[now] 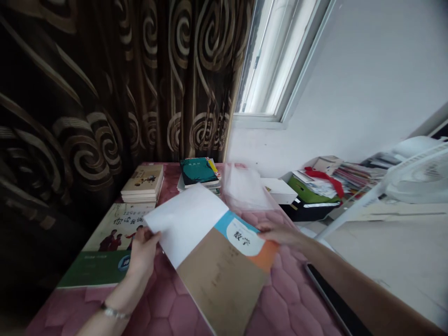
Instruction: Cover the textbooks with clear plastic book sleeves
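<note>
A brown paper-covered textbook with a blue, white and orange corner lies tilted on the pink quilted table. A white sheet lies over its upper left part. My left hand pinches the sheet's left corner between thumb and fingers. My right hand rests flat on the book's right edge with fingers stretched. A green and cream book lies just left of my left hand.
A stack of cream books and a teal-covered stack sit at the table's far edge by the dark swirl curtain. A clear plastic sleeve, a white box, a cluttered side pile and a white fan stand right.
</note>
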### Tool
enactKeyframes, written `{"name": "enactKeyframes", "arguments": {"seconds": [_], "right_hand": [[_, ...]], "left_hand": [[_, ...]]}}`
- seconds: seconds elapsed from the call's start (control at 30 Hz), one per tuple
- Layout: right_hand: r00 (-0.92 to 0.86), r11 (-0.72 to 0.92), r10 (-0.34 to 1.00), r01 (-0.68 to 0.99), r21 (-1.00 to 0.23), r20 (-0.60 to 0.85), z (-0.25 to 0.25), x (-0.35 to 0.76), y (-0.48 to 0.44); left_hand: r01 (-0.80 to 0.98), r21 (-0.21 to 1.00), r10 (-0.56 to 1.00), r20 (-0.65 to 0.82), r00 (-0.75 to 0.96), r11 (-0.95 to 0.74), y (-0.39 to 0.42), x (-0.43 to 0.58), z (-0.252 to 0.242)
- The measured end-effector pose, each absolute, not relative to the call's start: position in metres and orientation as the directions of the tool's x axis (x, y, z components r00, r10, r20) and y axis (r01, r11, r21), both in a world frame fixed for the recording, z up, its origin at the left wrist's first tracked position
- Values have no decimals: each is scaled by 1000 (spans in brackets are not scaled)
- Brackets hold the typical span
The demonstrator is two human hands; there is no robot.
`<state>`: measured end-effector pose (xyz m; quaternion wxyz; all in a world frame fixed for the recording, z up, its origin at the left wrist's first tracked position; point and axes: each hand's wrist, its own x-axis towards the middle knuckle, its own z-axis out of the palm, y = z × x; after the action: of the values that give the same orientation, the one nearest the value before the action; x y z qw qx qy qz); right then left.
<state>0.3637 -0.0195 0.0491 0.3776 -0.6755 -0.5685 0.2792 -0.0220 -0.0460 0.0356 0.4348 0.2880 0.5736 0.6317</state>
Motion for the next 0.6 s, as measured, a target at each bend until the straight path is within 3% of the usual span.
{"name": "enactKeyframes", "arguments": {"seconds": [0.1, 0.3, 0.43, 0.6], "right_hand": [[23, -7, 1000, 626, -780, 9, 65, 353, 40], [-162, 157, 985, 686, -710, 62, 59, 293, 109], [-180, 212, 976, 696, -686, 119, 43, 274, 114], [-70, 216, 969, 711, -669, 239, 32, 259, 87]], "left_hand": [[-413, 904, 868, -289, -405, 109, -90, -19, 29], [-535, 812, 793, -478, -379, 234, -123, -23, 13], [-539, 794, 792, -508, -338, 279, -128, -30, 13], [-462, 838, 841, -453, -294, 290, -136, -30, 15]]}}
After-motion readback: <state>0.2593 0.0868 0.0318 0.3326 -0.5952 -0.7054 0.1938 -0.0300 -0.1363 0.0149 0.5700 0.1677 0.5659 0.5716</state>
